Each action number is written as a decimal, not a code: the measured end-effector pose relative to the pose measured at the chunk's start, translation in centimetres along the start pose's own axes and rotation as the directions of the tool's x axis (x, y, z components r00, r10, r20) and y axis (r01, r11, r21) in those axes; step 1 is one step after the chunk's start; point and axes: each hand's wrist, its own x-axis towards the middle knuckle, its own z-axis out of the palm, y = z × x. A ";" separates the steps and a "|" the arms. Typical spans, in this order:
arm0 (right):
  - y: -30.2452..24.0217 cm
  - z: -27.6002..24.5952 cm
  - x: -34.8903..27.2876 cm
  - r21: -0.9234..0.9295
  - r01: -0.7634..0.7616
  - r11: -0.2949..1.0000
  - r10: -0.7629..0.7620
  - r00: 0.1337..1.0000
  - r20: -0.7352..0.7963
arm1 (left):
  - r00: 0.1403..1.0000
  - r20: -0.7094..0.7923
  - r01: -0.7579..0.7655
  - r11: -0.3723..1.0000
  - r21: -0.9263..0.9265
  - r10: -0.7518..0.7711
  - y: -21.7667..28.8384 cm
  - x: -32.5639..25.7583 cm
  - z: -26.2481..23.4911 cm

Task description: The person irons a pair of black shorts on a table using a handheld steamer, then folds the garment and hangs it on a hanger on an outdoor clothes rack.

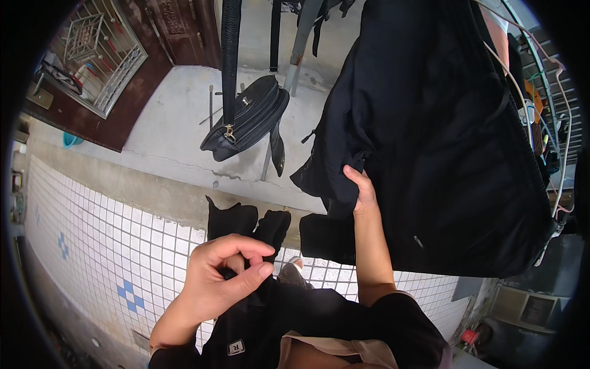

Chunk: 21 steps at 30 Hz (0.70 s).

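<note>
A large black garment (448,154) hangs on my right, with a zip pull at its left edge and a small light mark low down. My right hand (364,187) grips its left side; the thumb lies on the cloth and the fingers are hidden behind it. In front of my body my left hand (227,270) is raised, its index finger and thumb curved toward each other with a gap between them. No object shows in it. Just beyond it are loose pieces of black cloth (233,220), whose lower ends it partly hides.
A black leather bag (249,114) hangs by its strap near a metal pole (301,46). At the far left stands a dark red door (55,114) with a barred window. White tiles (166,246) cover the floor before a concrete step. A wire rack (562,123) runs along the right.
</note>
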 end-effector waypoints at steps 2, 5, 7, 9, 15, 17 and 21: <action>-2.1 2.5 -4.3 0.099 -0.039 0.994 0.030 0.996 0.082 | 0.997 0.024 0.075 0.995 -0.061 -0.073 -0.7 1.0 0.9; -3.5 4.4 -8.0 0.174 -0.116 0.978 0.079 0.975 0.206 | 0.987 -0.004 0.160 0.983 -0.093 -0.161 -1.9 2.2 2.5; -3.3 5.7 -9.6 0.220 -0.139 0.965 0.072 0.955 0.289 | 0.986 -0.016 0.164 0.983 -0.086 -0.166 -3.6 3.4 3.4; -2.8 6.3 -10.7 0.275 -0.196 0.941 0.080 0.921 0.380 | 0.990 0.008 0.143 0.978 -0.153 -0.144 -5.1 4.8 4.2; -2.5 8.5 -14.1 0.283 -0.205 0.937 0.112 0.943 0.312 | 0.949 0.306 0.192 0.916 -0.352 -0.082 -7.1 4.3 7.5; -3.8 9.5 -15.7 0.207 -0.078 0.975 0.053 0.991 0.127 | 0.975 0.193 0.186 0.888 -0.421 -0.113 -7.3 3.2 7.5; -5.6 9.5 -17.2 -0.182 0.154 0.971 -0.178 0.976 -0.126 | 0.996 0.045 0.087 0.873 -0.479 -0.075 -5.9 -0.1 6.5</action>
